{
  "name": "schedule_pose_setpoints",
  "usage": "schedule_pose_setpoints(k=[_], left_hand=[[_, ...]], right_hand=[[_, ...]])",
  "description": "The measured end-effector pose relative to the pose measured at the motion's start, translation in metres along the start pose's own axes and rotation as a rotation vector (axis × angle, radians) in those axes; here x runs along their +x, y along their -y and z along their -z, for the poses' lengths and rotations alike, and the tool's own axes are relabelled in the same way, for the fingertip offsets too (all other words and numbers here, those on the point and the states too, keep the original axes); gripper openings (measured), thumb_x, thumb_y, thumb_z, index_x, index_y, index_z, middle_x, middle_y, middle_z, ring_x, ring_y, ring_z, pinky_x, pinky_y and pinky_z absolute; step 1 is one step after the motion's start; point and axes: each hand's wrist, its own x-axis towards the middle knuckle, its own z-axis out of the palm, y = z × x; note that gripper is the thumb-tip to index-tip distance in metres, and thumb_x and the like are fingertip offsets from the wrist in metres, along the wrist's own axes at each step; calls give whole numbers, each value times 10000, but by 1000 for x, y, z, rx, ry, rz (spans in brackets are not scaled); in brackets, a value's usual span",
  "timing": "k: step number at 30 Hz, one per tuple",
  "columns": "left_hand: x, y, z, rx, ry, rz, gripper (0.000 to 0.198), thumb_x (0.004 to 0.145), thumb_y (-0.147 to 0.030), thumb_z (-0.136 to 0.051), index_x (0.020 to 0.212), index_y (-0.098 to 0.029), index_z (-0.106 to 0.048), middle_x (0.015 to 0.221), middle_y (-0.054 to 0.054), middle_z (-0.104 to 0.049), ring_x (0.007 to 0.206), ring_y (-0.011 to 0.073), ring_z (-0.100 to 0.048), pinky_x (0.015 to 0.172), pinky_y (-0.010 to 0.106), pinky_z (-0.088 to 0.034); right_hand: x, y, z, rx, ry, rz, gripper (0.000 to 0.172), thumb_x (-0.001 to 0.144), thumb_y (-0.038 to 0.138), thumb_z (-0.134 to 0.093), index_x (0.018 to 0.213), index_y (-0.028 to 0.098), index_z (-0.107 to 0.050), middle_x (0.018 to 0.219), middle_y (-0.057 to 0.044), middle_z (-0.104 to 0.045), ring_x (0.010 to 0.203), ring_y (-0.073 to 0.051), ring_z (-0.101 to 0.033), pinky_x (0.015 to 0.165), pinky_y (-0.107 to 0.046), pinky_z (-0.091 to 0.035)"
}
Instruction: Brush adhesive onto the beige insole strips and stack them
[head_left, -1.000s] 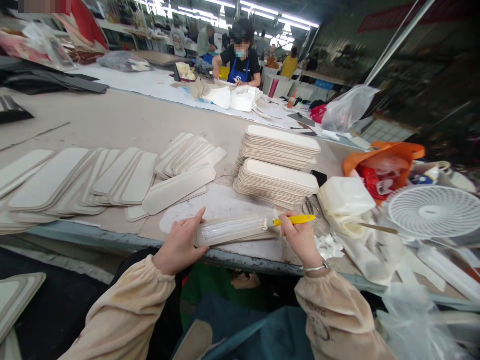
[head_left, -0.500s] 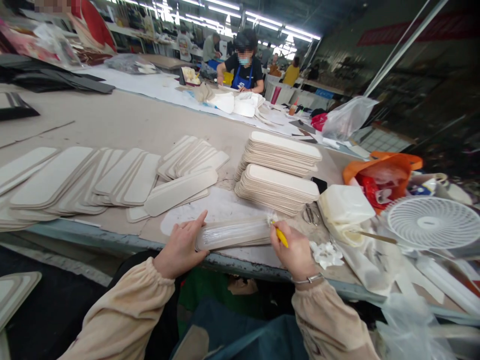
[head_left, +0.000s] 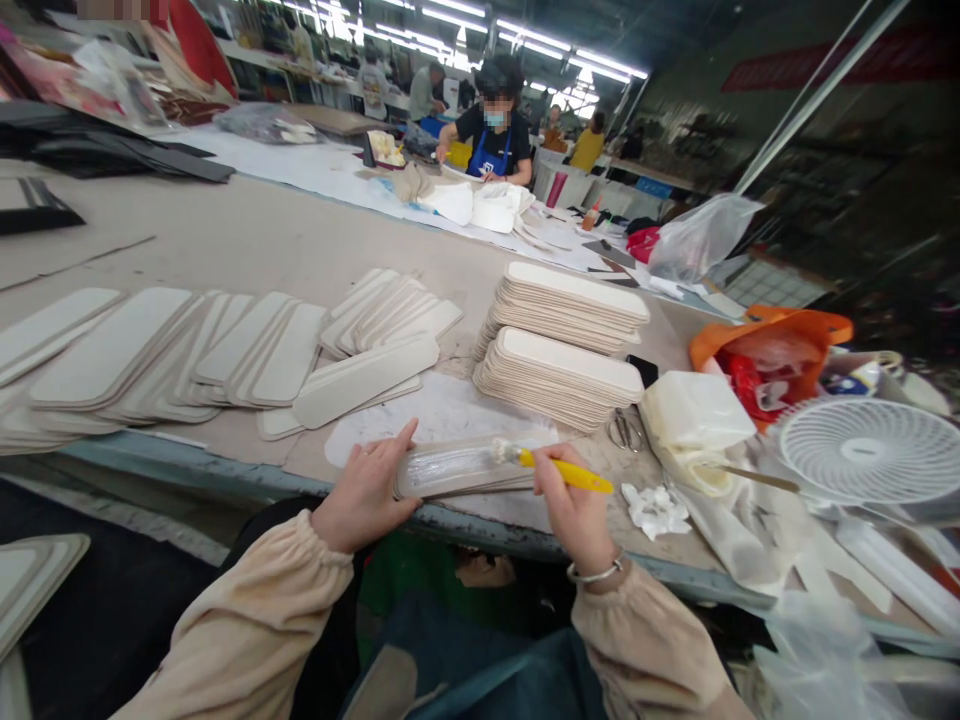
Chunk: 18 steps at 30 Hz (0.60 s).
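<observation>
My right hand (head_left: pixel 576 508) grips a brush (head_left: pixel 566 472) by its yellow handle. Its pale bristles touch the top of a long panel with rounded corners (head_left: pixel 450 470), where wet, shiny streaks of what looks like glue show. More panels lie under this one at the table's front edge. My left hand (head_left: pixel 369 484) rests at the panel's left end, thumb and fingers apart, pressing against it. Two neat stacks of similar panels (head_left: pixel 559 380) stand just behind. To the left, many overlapping panels (head_left: pixel 150 350) are spread out in rows.
On the right are scissors (head_left: pixel 624 430), a white plastic container (head_left: pixel 697 412), crumpled white scraps (head_left: pixel 655 510), an orange bag (head_left: pixel 772 350) and a round white fan grille (head_left: pixel 870 450). Across the table a co-worker in a blue apron (head_left: pixel 489 150) handles white pieces.
The brush has moved left from the panel's right end towards its middle, and its handle now lies more sideways. My left hand has stayed at the left end.
</observation>
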Motion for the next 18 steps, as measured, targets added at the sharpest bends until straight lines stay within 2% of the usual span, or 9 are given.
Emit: schedule_pose_setpoints(k=[2,4,6,9,12,15,18], left_hand=[[0,-1,1,0,2,6,971,715,-294,-675,1544,-168,-184,1323,140,-592,1247,333,-521,1098,515,-338],[0,-3,2,2,1,5,980,709,-292,-681,1545,-173,-183,1322,138,-592,1247,337,-520,1091,511,-345],[0,-4,2,6,1,2,981,709,-286,-680,1546,-169,-182,1321,138,-593,1247,337,-518,1085,505,-350],[0,-4,3,17,6,6,977,716,-288,-674,1546,-157,-177,1327,142,-586,1252,337,-512,1087,501,-346],[0,-4,2,17,6,7,979,718,-290,-676,1547,-171,-169,1334,138,-582,1254,332,-515,1092,495,-342],[0,-3,2,7,-3,0,978,711,-280,-682,1544,-185,-177,1329,131,-593,1242,334,-530,1082,498,-351],[0,-2,1,-7,-13,-6,986,700,-277,-692,1542,-197,-186,1323,126,-599,1238,339,-536,1070,502,-364]], right_hand=[[7,-16,17,-79,-96,-60,234,977,391,-488,864,208,-581,630,26,-565,576,-146,-558,607,-260,-449],[11,-26,27,-236,-115,-52,257,969,411,-490,858,204,-591,659,7,-595,597,-158,-573,615,-273,-424],[11,-25,27,-375,-61,-4,280,972,414,-476,842,200,-602,686,-13,-622,617,-168,-590,611,-279,-396],[3,-6,9,-423,65,92,291,978,385,-451,820,197,-607,653,-18,-609,605,-167,-593,597,-278,-375],[-4,17,-18,-224,186,98,273,977,363,-442,819,203,-597,667,-14,-605,630,-159,-599,623,-267,-405],[-9,28,-43,125,233,-75,264,977,400,-438,828,220,-560,634,15,-576,598,-149,-572,608,-259,-437],[-9,24,-54,336,243,-247,254,957,427,-459,815,226,-525,542,55,-513,508,-134,-510,545,-249,-424]])
